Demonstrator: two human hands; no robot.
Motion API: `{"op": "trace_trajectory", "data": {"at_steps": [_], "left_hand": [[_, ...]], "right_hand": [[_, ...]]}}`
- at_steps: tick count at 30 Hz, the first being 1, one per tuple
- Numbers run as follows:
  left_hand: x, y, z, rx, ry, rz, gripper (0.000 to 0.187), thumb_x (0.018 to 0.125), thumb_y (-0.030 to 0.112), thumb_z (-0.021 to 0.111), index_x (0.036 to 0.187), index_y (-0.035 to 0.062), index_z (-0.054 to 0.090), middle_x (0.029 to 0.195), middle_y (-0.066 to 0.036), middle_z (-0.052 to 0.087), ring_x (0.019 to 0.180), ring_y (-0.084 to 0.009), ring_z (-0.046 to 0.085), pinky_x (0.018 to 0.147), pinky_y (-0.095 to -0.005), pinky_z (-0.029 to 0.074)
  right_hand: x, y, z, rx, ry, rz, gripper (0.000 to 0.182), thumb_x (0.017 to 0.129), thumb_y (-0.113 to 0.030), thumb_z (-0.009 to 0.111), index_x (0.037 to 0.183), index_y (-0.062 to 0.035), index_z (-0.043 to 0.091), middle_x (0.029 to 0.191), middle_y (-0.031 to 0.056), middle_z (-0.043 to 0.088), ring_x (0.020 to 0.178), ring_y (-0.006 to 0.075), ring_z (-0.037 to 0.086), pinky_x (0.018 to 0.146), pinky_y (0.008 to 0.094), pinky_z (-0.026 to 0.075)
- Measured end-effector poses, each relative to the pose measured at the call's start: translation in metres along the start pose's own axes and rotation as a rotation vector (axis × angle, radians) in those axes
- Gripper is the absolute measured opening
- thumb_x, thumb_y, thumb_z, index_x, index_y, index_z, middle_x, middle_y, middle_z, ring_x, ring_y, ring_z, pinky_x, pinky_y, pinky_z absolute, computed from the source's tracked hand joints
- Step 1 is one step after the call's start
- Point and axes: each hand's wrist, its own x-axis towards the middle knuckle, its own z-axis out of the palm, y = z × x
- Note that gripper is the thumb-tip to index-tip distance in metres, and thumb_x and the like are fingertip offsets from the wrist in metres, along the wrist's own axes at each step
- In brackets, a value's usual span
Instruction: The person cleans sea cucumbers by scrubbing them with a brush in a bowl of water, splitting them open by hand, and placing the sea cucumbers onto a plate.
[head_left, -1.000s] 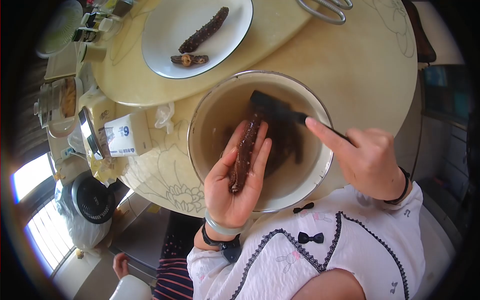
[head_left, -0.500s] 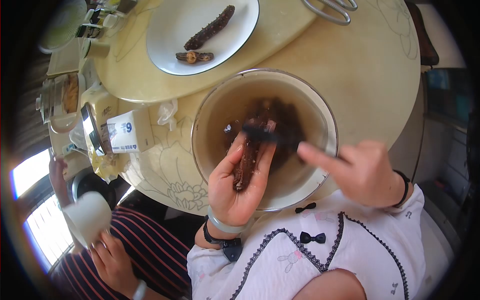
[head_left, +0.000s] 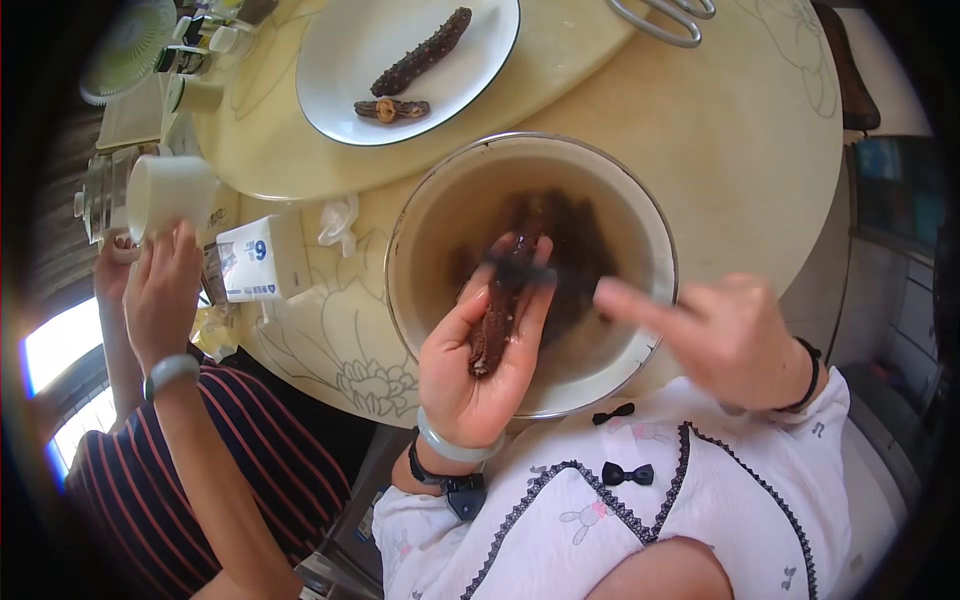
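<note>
In my left hand (head_left: 470,360), palm up over the basin, lies a dark brown sea cucumber (head_left: 492,335), cradled lengthwise between thumb and fingers. My right hand (head_left: 725,335) grips a knife (head_left: 525,270), index finger stretched along it. Its dark blade, blurred by motion, crosses the sea cucumber near my left fingertips. The handle is mostly hidden in my fist. Below, a white enamel basin (head_left: 652,225) holds brownish water with more dark sea cucumbers (head_left: 580,235) in it.
Behind the basin, a white plate (head_left: 330,60) bears a whole sea cucumber (head_left: 425,52) and a smaller piece (head_left: 392,109). To the left are a tissue pack (head_left: 262,258) and crumpled tissue (head_left: 339,222). Another person's hands (head_left: 165,280) hold a white cup (head_left: 170,195) there.
The knife and my right hand have shifted only slightly, blurred in both frames; my left hand keeps its hold. The other person's cup has risen toward the table, both hands now at it.
</note>
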Motion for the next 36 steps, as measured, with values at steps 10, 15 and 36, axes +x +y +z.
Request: {"op": "trace_trajectory", "data": {"at_steps": [10,15,36], "left_hand": [[0.001,-0.001,0.001,0.012,-0.010,0.008,0.051,0.102,-0.001,0.031,0.153,-0.0067,0.031,0.158,-0.029,0.032,0.152,-0.0377,0.028,0.129,-0.0491,0.025],[0.000,-0.002,0.005,0.002,-0.012,0.016,0.053,0.101,-0.002,0.031,0.154,-0.0071,0.029,0.159,-0.029,0.031,0.152,-0.0378,0.027,0.129,-0.0489,0.024],[0.001,0.001,0.004,0.028,0.005,0.006,0.052,0.103,0.000,0.029,0.154,-0.0059,0.030,0.159,-0.027,0.033,0.152,-0.0359,0.029,0.128,-0.0478,0.026]], "right_hand": [[-0.001,0.008,-0.001,-0.097,-0.015,0.018,0.060,0.079,-0.025,0.071,0.139,-0.0265,0.067,0.057,-0.0035,0.036,0.042,0.0093,0.038,0.039,0.0267,0.034],[-0.005,-0.016,-0.014,0.193,-0.145,-0.171,0.065,0.069,-0.008,0.069,0.132,-0.0224,0.072,0.058,-0.0003,0.036,0.042,0.0145,0.038,0.042,0.0319,0.032],[0.000,-0.014,-0.004,0.190,-0.033,-0.132,0.065,0.067,-0.014,0.068,0.132,-0.0207,0.072,0.056,-0.0034,0.034,0.041,0.0124,0.036,0.041,0.0308,0.030]]}}
